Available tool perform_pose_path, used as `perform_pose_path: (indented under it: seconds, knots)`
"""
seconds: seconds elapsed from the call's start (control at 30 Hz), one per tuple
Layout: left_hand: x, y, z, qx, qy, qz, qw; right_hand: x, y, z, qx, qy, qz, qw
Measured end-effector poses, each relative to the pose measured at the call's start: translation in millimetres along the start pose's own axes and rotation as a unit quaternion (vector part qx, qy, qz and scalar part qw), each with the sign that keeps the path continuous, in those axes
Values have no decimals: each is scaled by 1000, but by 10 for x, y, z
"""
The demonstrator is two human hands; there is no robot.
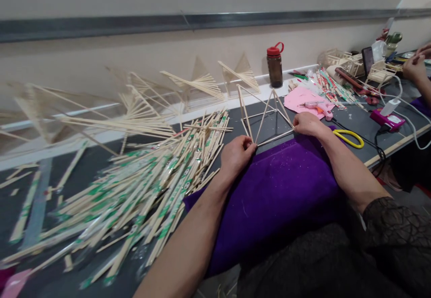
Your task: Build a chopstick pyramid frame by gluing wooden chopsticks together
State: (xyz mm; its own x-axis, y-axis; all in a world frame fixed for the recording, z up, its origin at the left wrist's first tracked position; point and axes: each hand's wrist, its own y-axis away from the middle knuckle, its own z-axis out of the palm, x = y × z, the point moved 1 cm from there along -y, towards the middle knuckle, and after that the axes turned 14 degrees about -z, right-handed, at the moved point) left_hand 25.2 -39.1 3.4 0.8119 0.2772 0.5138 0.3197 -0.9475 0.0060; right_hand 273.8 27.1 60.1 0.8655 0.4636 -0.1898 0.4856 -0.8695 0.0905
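Observation:
A pyramid-like frame of thin wooden sticks [266, 113] stands on the dark table, at the far edge of a purple cloth [276, 190]. My left hand [236, 153] is closed on the frame's near left corner. Pinching the near right corner is my right hand [308, 124], its fingers pressed together on the stick ends. Both forearms rest across the cloth.
A big heap of wrapped chopsticks [141, 185] lies left. Finished stick fans [198, 84] lean on the wall. A brown bottle with a red cap [275, 65], pink paper with a glue gun [314, 104], yellow scissors [350, 137] and another person's hands [415, 66] are to the right.

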Motion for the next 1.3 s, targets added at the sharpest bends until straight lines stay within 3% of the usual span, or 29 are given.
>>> perform_pose_path:
  seconds: [0.33, 0.57, 0.67, 0.8, 0.93, 1.03, 1.17, 1.3]
  knots:
    - [-39, -50, -64, -27, 186, -45, 981, 77, -77, 111, 136, -197, -15, 971]
    - [65, 33, -147, -102, 441, -121, 884, 14, -80, 117, 239, -360, -26, 901]
    - [101, 36, -160, -121, 499, -149, 845, -23, -73, 128, 249, -426, -26, 869]
    - [141, 37, -163, -144, 550, -180, 803, -74, -63, 137, 230, -464, -45, 854]
    - [176, 48, -213, -150, 582, -204, 773, -99, -51, 132, 202, -454, -57, 866]
    - [214, 57, -272, -153, 603, -234, 747, -64, -63, 150, 168, -419, -50, 891]
    - [263, 62, -356, -147, 643, -263, 704, -9, -99, 209, 150, -228, -70, 959]
    - [264, 49, -466, -132, 681, -290, 659, -96, -124, 293, 98, -72, -168, 978]
